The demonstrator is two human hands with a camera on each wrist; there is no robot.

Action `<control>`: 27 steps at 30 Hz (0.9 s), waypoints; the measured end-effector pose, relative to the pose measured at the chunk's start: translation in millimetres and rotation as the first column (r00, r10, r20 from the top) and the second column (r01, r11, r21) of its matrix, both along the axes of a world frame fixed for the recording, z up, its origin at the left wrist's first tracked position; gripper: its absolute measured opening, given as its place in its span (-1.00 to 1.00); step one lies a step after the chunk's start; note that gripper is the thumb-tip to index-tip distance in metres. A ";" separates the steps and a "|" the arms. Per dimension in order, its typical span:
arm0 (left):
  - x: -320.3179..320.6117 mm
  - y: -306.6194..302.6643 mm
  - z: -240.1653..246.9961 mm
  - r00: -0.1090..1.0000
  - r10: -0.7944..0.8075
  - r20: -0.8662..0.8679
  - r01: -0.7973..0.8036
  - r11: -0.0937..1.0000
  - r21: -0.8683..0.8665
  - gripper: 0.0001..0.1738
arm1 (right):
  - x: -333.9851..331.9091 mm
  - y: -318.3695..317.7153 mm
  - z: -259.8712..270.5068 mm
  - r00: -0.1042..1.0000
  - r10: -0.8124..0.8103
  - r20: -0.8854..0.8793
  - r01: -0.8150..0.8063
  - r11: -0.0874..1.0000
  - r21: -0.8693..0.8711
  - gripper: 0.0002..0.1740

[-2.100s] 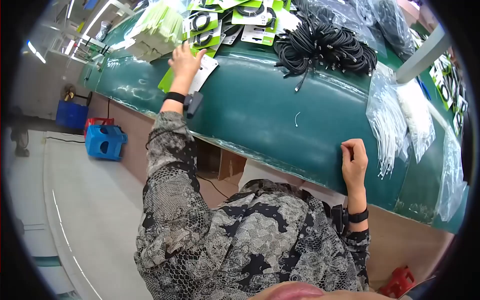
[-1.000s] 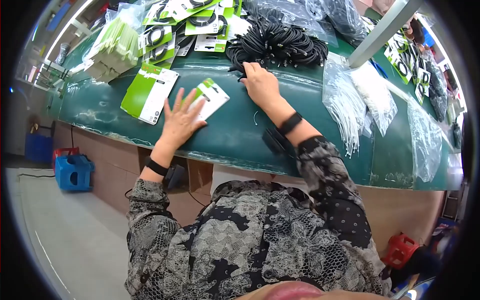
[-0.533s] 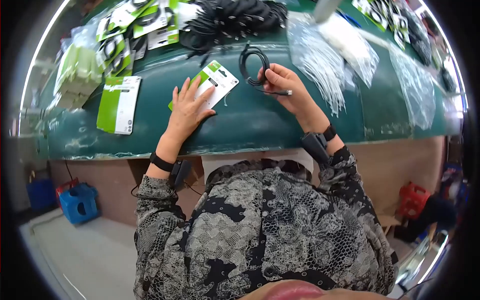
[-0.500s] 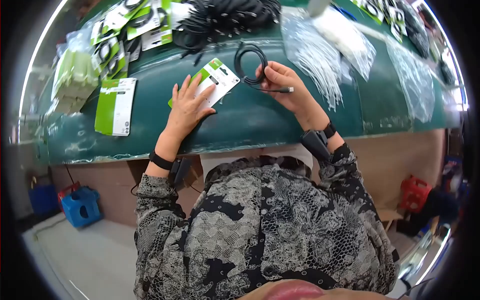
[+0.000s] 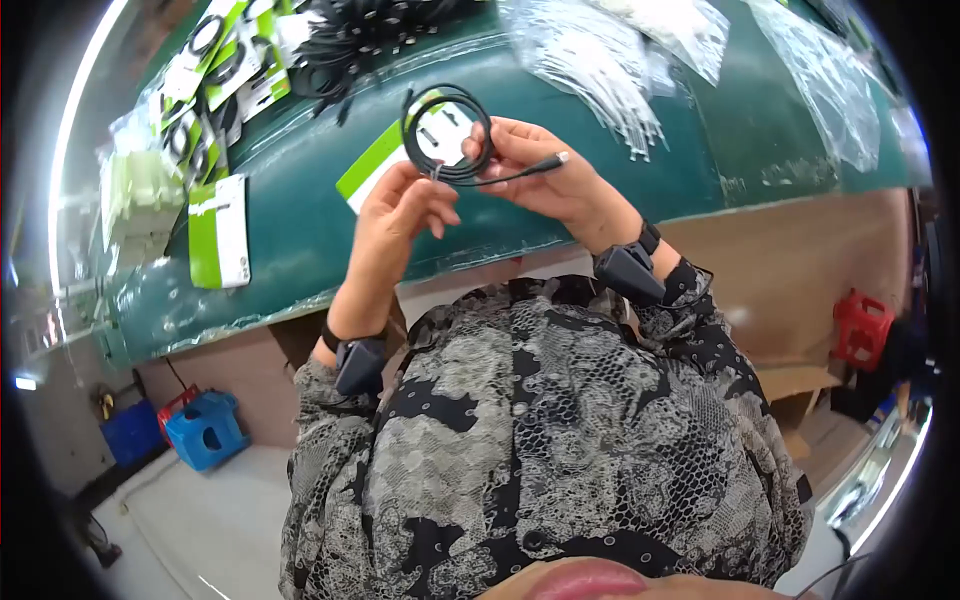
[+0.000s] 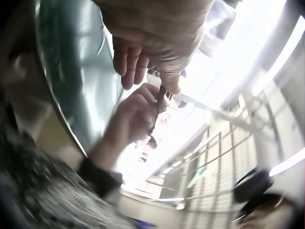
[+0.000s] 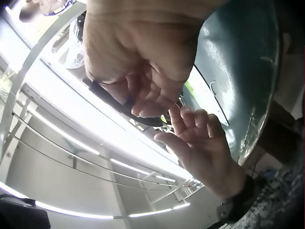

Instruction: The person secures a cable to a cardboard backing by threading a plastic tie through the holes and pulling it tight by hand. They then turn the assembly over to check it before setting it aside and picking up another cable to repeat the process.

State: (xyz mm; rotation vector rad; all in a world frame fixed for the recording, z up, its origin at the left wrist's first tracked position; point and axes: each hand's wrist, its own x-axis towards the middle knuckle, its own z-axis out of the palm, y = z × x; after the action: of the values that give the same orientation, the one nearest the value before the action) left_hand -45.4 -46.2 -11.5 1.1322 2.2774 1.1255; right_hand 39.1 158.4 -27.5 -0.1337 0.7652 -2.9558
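Observation:
A coiled black cable (image 5: 409,138) with a metal-tipped plug is up in front of the person, between both hands. The right hand (image 5: 548,172) grips the right side of the coil, and the plug end sticks out across its fingers. At the coil's lower left the left hand (image 5: 402,208) pinches it by thumb and forefinger near a small tie. Behind the coil, on the green table, lies a green and white packaging card (image 5: 372,166), partly hidden by the cable and hands. In the right wrist view a dark stretch of cable (image 7: 116,103) runs under the right fingers.
Another green and white card (image 5: 219,234) lies to the left, near a stack of pale cards (image 5: 140,195). Carded cables (image 5: 222,65) and a heap of black cables (image 5: 375,35) are at the back. Bags of white ties (image 5: 590,65) lie back right. The table's front edge is close to the body.
The right hand took a coiled cable from the heap and brought it in front of the person. The left hand shifted the cards, rested on one, then left it and took hold of the coil.

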 end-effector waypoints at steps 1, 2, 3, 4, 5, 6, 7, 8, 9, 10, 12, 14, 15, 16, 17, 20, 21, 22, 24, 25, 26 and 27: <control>2.1 -6.3 -1.3 0.998 0.011 0.063 -0.009 1.000 -0.024 -0.42 | -4.4 -0.7 2.2 0.999 0.034 -0.012 -0.034 0.999 -0.008 -0.75; 4.0 -13.4 -2.5 0.992 0.029 0.127 -0.023 0.999 -0.046 -0.42 | -5.8 4.4 4.4 0.998 0.067 -0.008 -0.067 0.997 0.033 -0.76; 7.0 -20.5 -3.8 0.980 0.047 0.194 -0.035 0.997 -0.066 -0.42 | -6.3 10.5 5.2 0.995 0.099 -0.001 -0.099 0.992 0.074 -0.78; 10.8 -26.1 -4.9 0.962 0.062 0.265 -0.041 0.996 -0.084 -0.42 | -9.0 12.6 4.5 0.992 0.126 0.011 -0.126 0.985 0.115 -0.79; 13.0 -28.3 -4.6 0.961 0.087 0.264 -0.066 0.994 -0.088 -0.42 | -15.7 13.2 3.3 0.989 0.151 0.009 -0.151 0.982 0.111 -0.79; 13.5 -27.2 -3.0 0.987 0.114 -0.109 -0.126 0.985 -0.114 -0.40 | -24.1 16.1 2.2 0.991 0.129 0.048 -0.137 0.956 0.261 -0.79; 12.8 -25.4 -1.2 0.877 0.111 -0.467 -0.187 0.975 -0.121 -0.38 | -32.1 18.9 1.6 0.992 0.095 0.081 -0.120 0.905 0.408 -0.79; 13.2 -26.2 -0.8 0.648 0.080 -0.757 -0.246 0.963 -0.108 -0.36 | -36.4 18.3 2.5 0.993 0.055 0.107 -0.105 0.831 0.547 -0.78; 15.7 -31.3 -4.2 0.649 0.094 -0.755 -0.258 0.961 -0.103 -0.36 | -38.0 15.2 2.8 0.992 0.068 0.111 -0.118 0.825 0.552 -0.78; 17.4 -38.6 -10.5 0.697 0.048 -0.716 -0.227 0.961 -0.157 -0.34 | -40.9 11.4 4.1 0.993 0.057 0.106 -0.111 0.778 0.618 -0.75; 17.6 -54.9 -20.8 0.785 -0.051 -0.618 -0.146 0.953 -0.265 -0.30 | -44.1 2.4 4.9 0.995 0.033 0.097 -0.094 0.675 0.732 -0.68; 17.6 -80.1 -24.5 0.780 -0.119 -0.615 -0.078 0.956 -0.284 -0.29 | -38.8 -9.9 0.2 0.995 0.008 0.095 -0.079 0.641 0.763 -0.65; 18.9 -94.0 -26.7 0.760 -0.195 -0.620 -0.002 0.953 -0.302 -0.28 | -35.6 -16.7 -2.9 0.997 -0.026 0.077 -0.045 0.607 0.793 -0.62; 23.7 -103.6 -29.2 0.733 -0.270 -0.624 0.075 0.944 -0.321 -0.27 | -31.6 -23.7 -6.1 0.997 -0.060 0.055 -0.011 0.572 0.820 -0.58; 31.7 -109.4 -28.5 0.748 -0.262 -0.610 0.063 0.943 -0.327 -0.27 | -26.0 -30.5 -9.0 0.997 -0.041 0.071 -0.034 0.578 0.816 -0.58; 54.7 -124.6 -15.5 0.781 -0.079 -0.620 -0.025 0.987 -0.157 -0.37 | -9.5 -47.8 -13.2 0.997 -0.052 -0.063 0.079 0.417 0.906 -0.58; 60.4 -130.4 -23.7 0.787 -0.074 -0.612 -0.032 0.987 -0.161 -0.37 | -8.2 -49.4 -12.9 0.998 -0.043 -0.053 0.066 0.421 0.905 -0.58; 67.9 -137.4 -40.2 0.978 0.097 -0.186 -0.122 0.985 -0.123 -0.42 | -6.6 -49.2 -10.7 0.999 -0.038 -0.034 0.047 0.429 0.902 -0.59; 75.9 -140.4 -58.7 0.657 0.328 0.679 -0.300 0.940 -0.164 -0.53 | -6.7 -47.0 -5.6 1.000 -0.029 -0.011 0.022 0.433 0.901 -0.59; 76.9 -136.2 -60.1 0.654 0.333 0.679 -0.311 0.937 -0.160 -0.53 | -6.7 -50.0 -4.0 1.000 -0.018 -0.013 0.019 0.430 0.903 -0.59; 74.5 -125.9 -62.7 0.422 0.264 0.867 -0.441 0.896 -0.058 -0.55 | -6.4 -55.7 -1.5 0.999 0.010 0.041 -0.041 0.468 0.883 -0.57; 71.2 -111.4 -59.4 0.173 0.121 0.977 -0.573 0.819 0.000 -0.57 | -3.9 -62.0 1.1 0.995 0.034 0.097 -0.101 0.505 0.857 -0.55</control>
State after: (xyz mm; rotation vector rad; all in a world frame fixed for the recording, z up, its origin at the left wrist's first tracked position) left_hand 25.8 -157.7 -70.9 -0.2368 1.2605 1.8060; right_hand 35.2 96.5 -26.4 0.0183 2.0424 -2.1030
